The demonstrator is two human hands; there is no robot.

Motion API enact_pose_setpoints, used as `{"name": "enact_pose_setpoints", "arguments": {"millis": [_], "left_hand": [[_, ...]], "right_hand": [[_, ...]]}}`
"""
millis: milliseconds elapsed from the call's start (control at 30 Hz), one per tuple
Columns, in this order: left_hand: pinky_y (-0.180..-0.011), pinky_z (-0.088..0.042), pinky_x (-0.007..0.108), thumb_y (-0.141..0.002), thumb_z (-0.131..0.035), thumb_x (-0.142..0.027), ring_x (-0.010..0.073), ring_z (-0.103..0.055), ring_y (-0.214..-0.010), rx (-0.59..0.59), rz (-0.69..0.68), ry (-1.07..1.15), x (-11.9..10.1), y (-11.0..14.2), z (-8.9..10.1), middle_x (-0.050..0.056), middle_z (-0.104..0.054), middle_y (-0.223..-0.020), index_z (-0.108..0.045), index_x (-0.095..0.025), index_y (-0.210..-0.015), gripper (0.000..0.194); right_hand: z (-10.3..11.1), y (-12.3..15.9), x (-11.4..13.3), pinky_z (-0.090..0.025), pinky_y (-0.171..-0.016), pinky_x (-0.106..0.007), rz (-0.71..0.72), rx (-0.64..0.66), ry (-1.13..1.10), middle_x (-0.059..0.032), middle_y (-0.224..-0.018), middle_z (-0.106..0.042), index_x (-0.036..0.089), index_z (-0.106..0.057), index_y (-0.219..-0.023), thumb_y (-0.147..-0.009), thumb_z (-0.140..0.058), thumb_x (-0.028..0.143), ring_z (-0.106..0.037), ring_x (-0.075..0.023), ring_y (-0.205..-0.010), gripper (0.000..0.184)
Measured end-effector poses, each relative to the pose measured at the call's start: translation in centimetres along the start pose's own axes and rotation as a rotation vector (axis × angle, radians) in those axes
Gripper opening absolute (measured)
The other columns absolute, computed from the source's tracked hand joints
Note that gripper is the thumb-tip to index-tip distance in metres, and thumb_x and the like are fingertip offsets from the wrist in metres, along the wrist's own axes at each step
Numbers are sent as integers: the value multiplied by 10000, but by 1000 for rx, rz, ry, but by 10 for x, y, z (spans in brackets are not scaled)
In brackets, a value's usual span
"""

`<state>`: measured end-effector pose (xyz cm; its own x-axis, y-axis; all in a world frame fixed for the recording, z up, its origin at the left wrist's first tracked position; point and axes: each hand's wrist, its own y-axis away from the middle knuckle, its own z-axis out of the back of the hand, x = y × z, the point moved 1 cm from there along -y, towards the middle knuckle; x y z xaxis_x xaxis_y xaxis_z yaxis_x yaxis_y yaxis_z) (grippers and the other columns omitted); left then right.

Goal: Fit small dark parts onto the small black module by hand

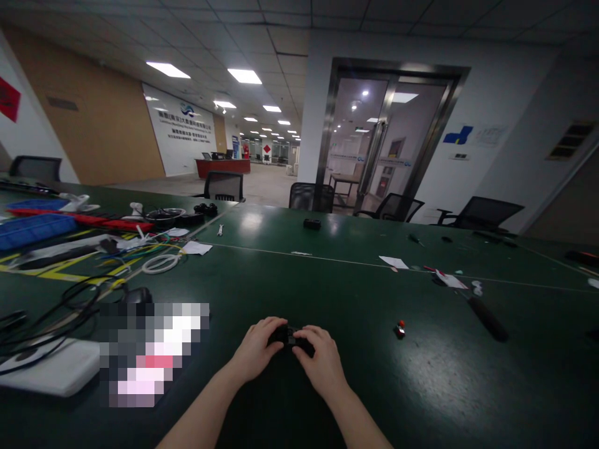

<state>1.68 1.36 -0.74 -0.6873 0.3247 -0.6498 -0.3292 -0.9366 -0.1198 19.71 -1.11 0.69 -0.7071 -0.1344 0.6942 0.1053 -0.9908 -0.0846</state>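
Observation:
In front of me, low over the green tabletop (346,399), a small black object with greyish details (292,335) sits between my hands. My left hand (255,349) grips its left end, thumb below and fingers over the top. The right end is held by my right hand (324,358) in much the same way. Fingers cover most of it, so its exact kind does not show. To the right of my hands lies a tiny red-and-silver item (400,329). A pixelated, phone-like patch (159,355) is on the left.
At left are tangled black cables (70,299), a white box (56,368), a coiled white cable (160,264) and blue trays (37,231). A small black block (312,223) and a wrench (220,230) lie farther back. A black-handled tool (487,318) rests at right.

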Motion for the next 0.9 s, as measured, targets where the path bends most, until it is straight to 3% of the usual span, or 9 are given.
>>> {"name": "enact_pose_setpoints", "arguments": {"millis": [433, 633, 900], "left_hand": [[-980, -352, 373, -775, -559, -201, 220, -493, -1136, 26, 28, -25, -9, 0, 5, 21, -570, -1203, -520, -261, -1188, 420], [-985, -359, 372, -755, -564, -180, 220, -498, -1131, 22, 25, -23, -10, 0, 5, 25, -577, -1195, -533, -262, -1176, 430], [-978, -368, 365, -768, -559, -183, 220, -495, -1126, 6, 18, 27, -4, 0, 3, 28, -565, -1206, -530, -255, -1193, 431]], "right_hand": [[-2, -4, 0, -355, -937, -416, -2, 25, 19, 16, -1132, -581, 341, -644, -982, -750, -617, 265, -481, -223, -1118, 246], [0, -5, -2, -378, -924, -398, 19, -35, -32, 5, -1111, -588, 326, -654, -943, -744, -620, 264, -479, -224, -1119, 211], [10, -1, -6, -367, -973, -420, -17, -75, -139, -20, -1168, -567, 297, -617, -1033, -802, -547, 303, -443, -223, -1174, 241]]}}
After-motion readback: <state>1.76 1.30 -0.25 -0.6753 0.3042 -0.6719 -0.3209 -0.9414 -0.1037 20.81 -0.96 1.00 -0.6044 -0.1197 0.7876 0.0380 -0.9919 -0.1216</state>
